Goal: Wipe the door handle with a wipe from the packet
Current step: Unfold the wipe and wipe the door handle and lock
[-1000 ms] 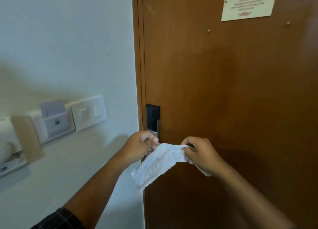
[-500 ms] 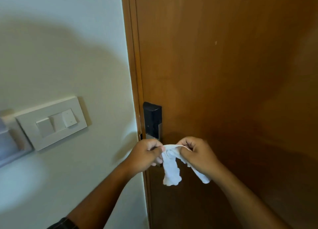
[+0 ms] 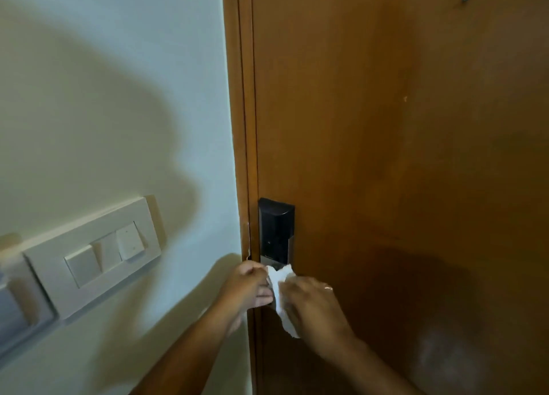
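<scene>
Both hands pinch the wipe [image 3: 279,293] just below the black lock plate [image 3: 276,231]: left hand [image 3: 248,286] curled at its edge, right hand [image 3: 312,305] bunching it, likely readying a pad. Any handle there is hidden behind them. Light switches [image 3: 101,253] sit left of the plate.

Hotel room entry: electronic door lock [image 3: 276,231], wall switches [image 3: 98,253].

One head-worn camera looked forward and down, close to the brown door [image 3: 401,157], its edge and the wall [image 3: 118,97] at left, hands low in frame.
</scene>
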A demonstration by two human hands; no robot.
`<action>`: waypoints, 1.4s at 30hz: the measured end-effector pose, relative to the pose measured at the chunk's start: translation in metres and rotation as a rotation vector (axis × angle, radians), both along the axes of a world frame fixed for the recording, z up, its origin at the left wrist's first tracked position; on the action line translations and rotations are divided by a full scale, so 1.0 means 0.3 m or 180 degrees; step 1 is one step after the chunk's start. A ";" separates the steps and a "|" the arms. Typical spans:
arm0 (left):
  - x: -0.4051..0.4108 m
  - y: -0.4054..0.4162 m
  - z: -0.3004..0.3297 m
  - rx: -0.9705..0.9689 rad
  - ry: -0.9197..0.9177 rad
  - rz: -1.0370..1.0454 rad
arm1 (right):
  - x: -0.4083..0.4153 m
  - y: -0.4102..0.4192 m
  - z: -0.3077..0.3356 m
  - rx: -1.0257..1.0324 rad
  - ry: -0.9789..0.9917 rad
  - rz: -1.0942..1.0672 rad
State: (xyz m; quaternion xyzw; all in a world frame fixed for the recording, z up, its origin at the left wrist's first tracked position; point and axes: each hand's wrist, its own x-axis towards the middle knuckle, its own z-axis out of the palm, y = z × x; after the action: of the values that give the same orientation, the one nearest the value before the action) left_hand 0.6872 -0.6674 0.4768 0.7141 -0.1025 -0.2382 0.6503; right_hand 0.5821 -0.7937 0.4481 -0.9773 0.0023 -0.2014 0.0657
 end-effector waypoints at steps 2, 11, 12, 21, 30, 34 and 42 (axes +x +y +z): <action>0.024 0.013 -0.028 0.0462 -0.0631 0.0217 | 0.033 0.025 -0.028 -0.0502 0.0185 -0.0227; 0.074 0.021 0.025 0.0561 -0.2534 0.0528 | 0.012 0.033 -0.065 -0.0804 0.0196 -0.0653; 0.074 0.011 0.048 0.0506 -0.2810 0.0533 | 0.008 0.037 -0.075 -0.0823 0.0131 -0.0604; 0.160 -0.181 0.329 0.1383 -0.5404 0.0650 | 0.157 0.009 -0.112 -0.2362 0.0371 0.0172; 0.299 -0.305 0.344 0.1482 -0.5854 0.0555 | 0.317 0.060 -0.092 -0.2396 0.0327 0.0110; 0.318 -0.323 0.337 0.1236 -0.5911 0.0643 | 0.169 -0.107 -0.153 -0.2469 0.0188 0.0605; 0.317 -0.337 0.334 0.1196 -0.5908 0.0751 | 0.255 -0.073 -0.195 -0.2375 -0.0235 0.0614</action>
State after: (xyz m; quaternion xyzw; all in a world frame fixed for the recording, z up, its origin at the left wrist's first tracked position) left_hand 0.7823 -0.7686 0.5770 0.7168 -0.4649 0.4780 0.2041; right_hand 0.6586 -0.8156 0.3895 -0.9219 -0.1654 -0.2164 -0.2757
